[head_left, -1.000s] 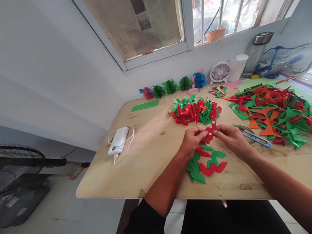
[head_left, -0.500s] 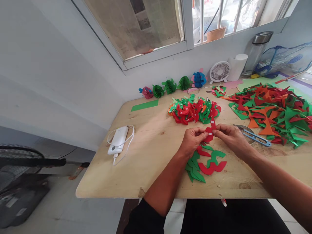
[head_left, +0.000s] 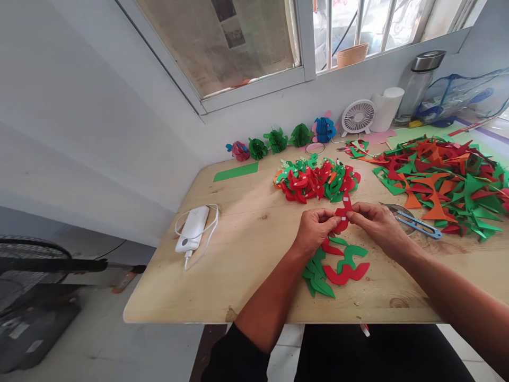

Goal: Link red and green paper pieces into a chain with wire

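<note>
A red paper cutout (head_left: 341,227) with small white squares on it is held above the table between both hands. My left hand (head_left: 315,229) pinches its left side between thumb and fingers. At its right edge, my right hand (head_left: 374,223) grips it with closed fingertips. Just below the hands lie loose cutouts: a wavy red one (head_left: 347,274), a curved green one (head_left: 352,256) and several overlapping green pieces (head_left: 318,276). Beyond the hands is a heap of red and green cutouts (head_left: 306,183), many bearing white squares.
To the right, a blue-handled cutter (head_left: 419,225) lies beside a large pile of paper scraps (head_left: 445,180). A white power bank (head_left: 193,228) with its cable is on the left. Along the wall stand honeycomb paper figures (head_left: 276,140), a small fan (head_left: 358,116) and a bottle (head_left: 417,87).
The upper end of the red cutout has tipped slightly to the left. Both hands keep their hold, almost in the same place.
</note>
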`<action>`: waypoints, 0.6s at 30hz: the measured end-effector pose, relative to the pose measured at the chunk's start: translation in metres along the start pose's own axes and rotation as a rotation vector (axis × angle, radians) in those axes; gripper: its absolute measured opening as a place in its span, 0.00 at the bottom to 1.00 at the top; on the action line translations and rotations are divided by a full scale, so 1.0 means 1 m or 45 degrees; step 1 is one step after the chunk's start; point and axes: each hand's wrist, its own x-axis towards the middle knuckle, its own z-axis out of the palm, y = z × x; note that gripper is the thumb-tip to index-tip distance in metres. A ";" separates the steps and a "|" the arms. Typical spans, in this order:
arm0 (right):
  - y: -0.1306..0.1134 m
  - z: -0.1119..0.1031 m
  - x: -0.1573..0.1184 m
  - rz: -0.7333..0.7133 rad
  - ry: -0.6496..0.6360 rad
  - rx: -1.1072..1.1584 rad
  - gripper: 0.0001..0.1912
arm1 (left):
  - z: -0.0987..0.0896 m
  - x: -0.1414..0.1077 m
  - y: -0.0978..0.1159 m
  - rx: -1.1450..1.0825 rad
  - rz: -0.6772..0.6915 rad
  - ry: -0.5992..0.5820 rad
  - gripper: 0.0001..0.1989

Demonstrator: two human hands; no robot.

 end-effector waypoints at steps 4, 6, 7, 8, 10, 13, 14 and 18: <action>-0.001 0.000 0.000 0.024 -0.008 0.015 0.14 | 0.000 0.000 0.000 -0.006 -0.006 0.009 0.10; -0.002 0.000 0.000 0.033 -0.011 0.023 0.14 | 0.000 0.000 -0.001 -0.008 -0.005 0.015 0.09; -0.002 0.000 0.000 0.036 -0.012 0.032 0.14 | 0.000 0.000 -0.001 -0.007 -0.003 0.016 0.09; -0.003 0.000 0.000 0.037 -0.013 0.044 0.14 | 0.000 0.000 -0.001 -0.006 -0.001 0.016 0.10; -0.003 0.000 0.000 0.041 -0.021 0.075 0.15 | 0.000 0.000 -0.001 -0.008 0.007 0.017 0.10; -0.002 0.001 0.000 0.066 -0.052 0.127 0.14 | 0.001 -0.001 0.001 -0.028 0.024 0.015 0.10; -0.001 0.002 0.000 0.082 -0.067 0.141 0.14 | 0.001 -0.001 0.001 -0.031 0.029 0.015 0.10; 0.005 0.004 0.001 0.148 -0.093 0.177 0.13 | 0.001 -0.001 0.002 -0.017 0.038 0.026 0.09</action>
